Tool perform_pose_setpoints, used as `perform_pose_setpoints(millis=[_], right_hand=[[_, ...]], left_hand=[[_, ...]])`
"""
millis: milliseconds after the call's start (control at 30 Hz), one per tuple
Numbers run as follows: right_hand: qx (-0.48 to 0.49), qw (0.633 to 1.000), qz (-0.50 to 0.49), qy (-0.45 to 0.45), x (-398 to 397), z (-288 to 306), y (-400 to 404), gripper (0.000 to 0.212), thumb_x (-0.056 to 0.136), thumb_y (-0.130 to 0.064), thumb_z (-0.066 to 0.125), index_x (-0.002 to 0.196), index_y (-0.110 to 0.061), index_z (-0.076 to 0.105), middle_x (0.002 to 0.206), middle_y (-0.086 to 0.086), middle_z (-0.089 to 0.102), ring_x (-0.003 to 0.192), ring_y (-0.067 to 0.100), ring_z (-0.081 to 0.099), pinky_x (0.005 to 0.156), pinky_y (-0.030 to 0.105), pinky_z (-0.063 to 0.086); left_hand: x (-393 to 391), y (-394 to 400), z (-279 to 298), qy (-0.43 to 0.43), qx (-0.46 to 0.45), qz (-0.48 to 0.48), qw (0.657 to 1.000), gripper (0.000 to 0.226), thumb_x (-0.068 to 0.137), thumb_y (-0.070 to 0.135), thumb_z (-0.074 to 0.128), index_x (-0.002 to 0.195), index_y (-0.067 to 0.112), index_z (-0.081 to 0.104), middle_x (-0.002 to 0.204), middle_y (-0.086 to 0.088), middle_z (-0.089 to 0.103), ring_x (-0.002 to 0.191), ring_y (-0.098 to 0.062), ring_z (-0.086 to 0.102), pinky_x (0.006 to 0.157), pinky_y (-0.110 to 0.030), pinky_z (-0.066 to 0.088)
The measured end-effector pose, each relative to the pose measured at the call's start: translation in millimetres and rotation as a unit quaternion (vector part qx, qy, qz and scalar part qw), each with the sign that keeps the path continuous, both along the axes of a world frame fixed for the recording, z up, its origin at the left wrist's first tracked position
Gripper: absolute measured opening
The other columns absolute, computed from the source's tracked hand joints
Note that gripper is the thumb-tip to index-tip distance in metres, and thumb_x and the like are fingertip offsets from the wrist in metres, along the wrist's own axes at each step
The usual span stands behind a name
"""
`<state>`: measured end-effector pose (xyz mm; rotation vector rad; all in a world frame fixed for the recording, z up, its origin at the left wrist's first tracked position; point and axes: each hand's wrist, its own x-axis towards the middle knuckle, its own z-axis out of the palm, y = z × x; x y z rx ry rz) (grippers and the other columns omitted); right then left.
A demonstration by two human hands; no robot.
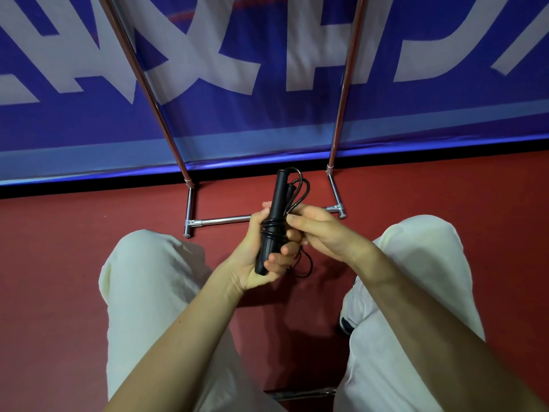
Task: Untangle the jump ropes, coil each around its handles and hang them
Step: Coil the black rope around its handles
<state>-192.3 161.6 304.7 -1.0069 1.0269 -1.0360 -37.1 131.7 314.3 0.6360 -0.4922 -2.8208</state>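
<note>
Head view, looking down between two knees in pale trousers [142, 281] over a red floor [59, 248]. Left to right: blue banner [267, 114] spanning the background, bearing large white characters cropped by the frame edges and not legible as words; no brand or label readable anywhere. Chrome rack frame [219, 220] standing in front of the banner, two slanted poles rising from a low crossbar on short feet.

Left hand [252, 257] curling around the lower end of the black jump rope handles [273, 215], fingers wrapping from behind, handles pointing up and slightly away. Black rope [271, 228] lying in several turns around the middle of the handles, with loose loops showing above the hands and below them. Right hand [320, 230] meeting the bundle from the right, thumb and fingertips pinching the rope beside the coil. Both hands touching at the handles, held above the floor between the knees.
</note>
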Motion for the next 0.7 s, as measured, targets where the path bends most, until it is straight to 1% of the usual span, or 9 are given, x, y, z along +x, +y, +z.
perform_pose_setpoints(millis=[33, 67, 133, 200, 300, 400, 500, 600, 700], right_hand=[[0.001, 1.0, -0.005, -0.013, 3, 1, 0, 0.026, 0.095, -0.017, 0.053, 0.118, -0.007, 0.057, 0.08, -0.011, 0.061, 0.059, 0.0, 0.053, 0.055, 0.013, 0.043], [0.004, 1.0, -0.017, -0.025, 7, 5, 1, 0.014, 0.098, -0.014, 0.051, 0.109, -0.012, 0.059, 0.073, -0.014, 0.061, 0.055, 0.0, 0.051, 0.052, 0.013, 0.044], [0.008, 0.998, -0.064, -0.027, 11, 6, 1, 0.013, 0.099, -0.012, 0.048, 0.094, -0.015, 0.06, 0.061, -0.012, 0.058, 0.046, 0.001, 0.047, 0.043, 0.013, 0.041], [-0.016, 0.992, -0.121, 0.036, 12, 4, -3, 0.016, 0.097, -0.01, 0.053, 0.083, -0.016, 0.059, 0.058, -0.007, 0.053, 0.043, 0.002, 0.044, 0.042, 0.013, 0.036], [-0.063, 0.967, -0.181, 0.167, 9, -8, -8, 0.015, 0.091, -0.013, 0.065, 0.078, -0.019, 0.059, 0.067, 0.003, 0.055, 0.056, 0.001, 0.048, 0.055, 0.016, 0.038], [-0.054, 0.946, -0.216, 0.234, 8, -13, -8, 0.023, 0.09, -0.016, 0.067, 0.07, -0.022, 0.056, 0.059, -0.007, 0.049, 0.049, -0.002, 0.044, 0.054, 0.014, 0.035], [-0.043, 0.92, -0.227, 0.317, 12, -22, -9, 0.026, 0.087, -0.022, 0.071, 0.067, -0.022, 0.054, 0.055, -0.01, 0.049, 0.046, 0.001, 0.046, 0.053, 0.022, 0.039], [-0.055, 0.902, -0.232, 0.359, 19, -26, -8, 0.025, 0.087, -0.026, 0.071, 0.069, -0.02, 0.054, 0.052, -0.011, 0.05, 0.048, 0.004, 0.046, 0.06, 0.027, 0.042], [-0.056, 0.93, -0.216, 0.292, 22, -22, -6, 0.032, 0.093, -0.022, 0.063, 0.065, -0.019, 0.048, 0.043, -0.012, 0.046, 0.041, 0.003, 0.043, 0.05, 0.019, 0.034]], left_hand=[[-1, 1, -1, 0.012, 0.008, 0.0, 1.0, 0.053, 0.059, 0.053, 0.086, 0.069, 0.006, 0.063, 0.054, -0.006, 0.054, 0.031, -0.009, 0.049, 0.027, -0.016, 0.039], [-4, 1, -1, -0.007, 0.006, 0.009, 1.0, 0.057, 0.063, 0.062, 0.078, 0.067, 0.007, 0.063, 0.055, -0.004, 0.053, 0.031, -0.009, 0.05, 0.027, -0.016, 0.039], [-10, 1, -1, -0.107, -0.023, 0.049, 0.993, 0.07, 0.071, 0.076, 0.049, 0.064, 0.008, 0.061, 0.056, -0.003, 0.052, 0.033, -0.01, 0.05, 0.03, -0.017, 0.042], [-13, -4, -9, -0.201, -0.084, 0.091, 0.972, 0.076, 0.085, 0.075, 0.032, 0.075, 0.006, 0.063, 0.058, -0.005, 0.057, 0.041, -0.015, 0.058, 0.039, -0.02, 0.049], [-13, -11, -15, -0.285, -0.175, 0.086, 0.938, 0.08, 0.096, 0.069, 0.014, 0.087, 0.008, 0.066, 0.064, -0.005, 0.067, 0.054, -0.017, 0.065, 0.054, -0.024, 0.053], [-17, -6, -19, -0.319, -0.227, 0.089, 0.916, 0.077, 0.099, 0.064, 0.015, 0.093, 0.011, 0.069, 0.073, -0.008, 0.069, 0.064, -0.021, 0.064, 0.065, -0.031, 0.054], [-21, 1, -26, -0.375, -0.294, 0.154, 0.865, 0.065, 0.102, 0.058, 0.025, 0.088, 0.014, 0.071, 0.072, -0.007, 0.07, 0.066, -0.025, 0.062, 0.072, -0.037, 0.052], [-19, 4, -28, -0.384, -0.297, 0.2, 0.851, 0.063, 0.103, 0.053, 0.031, 0.078, 0.011, 0.07, 0.062, -0.007, 0.067, 0.059, -0.026, 0.06, 0.065, -0.035, 0.051], [-16, 7, -28, -0.358, -0.335, 0.221, 0.843, 0.064, 0.104, 0.05, 0.03, 0.088, 0.003, 0.07, 0.065, -0.013, 0.067, 0.049, -0.025, 0.058, 0.05, -0.028, 0.05]])
